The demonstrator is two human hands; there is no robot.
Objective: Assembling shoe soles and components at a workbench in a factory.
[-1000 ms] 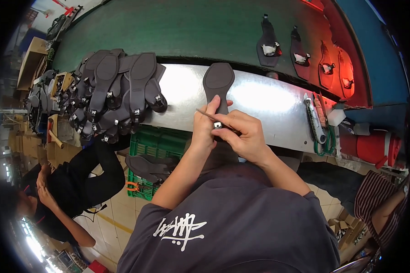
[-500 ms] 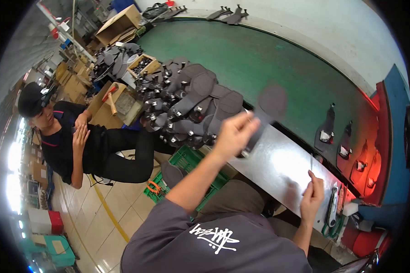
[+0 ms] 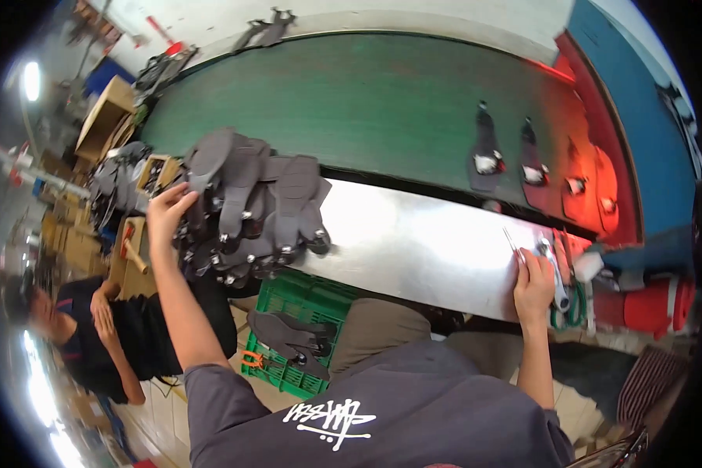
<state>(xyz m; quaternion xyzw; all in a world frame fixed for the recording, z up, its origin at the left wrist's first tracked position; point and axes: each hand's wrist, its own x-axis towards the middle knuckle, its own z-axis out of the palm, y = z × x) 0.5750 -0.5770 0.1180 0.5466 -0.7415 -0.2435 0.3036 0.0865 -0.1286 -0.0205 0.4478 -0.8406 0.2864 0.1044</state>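
Observation:
A heap of dark grey sandal soles with straps and shiny buckles (image 3: 292, 191) lies at the left end of the metal worktop (image 3: 398, 242). My left hand (image 3: 170, 214) is at the heap's left edge, thumb and fingers a little apart, with nothing visible between them. Whether its fingertips touch a sole is hard to tell. Over the right part of the worktop, my right hand (image 3: 533, 285) is closed around a thin, pointed metal tool (image 3: 512, 240), its tip pointing away from me. The tool's lower part is hidden in the fingers.
Behind the worktop runs a green conveyor belt (image 3: 351, 101), with several strapped soles (image 3: 487, 156) at its right, under red light. Hand tools (image 3: 554, 273) lie beside my right hand. A green crate (image 3: 277, 374) holds soles and orange-handled pliers (image 3: 252, 359). A person (image 3: 93, 335) sits at left.
My left hand has moved left to the heap and no longer holds the sole it carried. My right hand now has the pointed tool. The view has shifted to the right.

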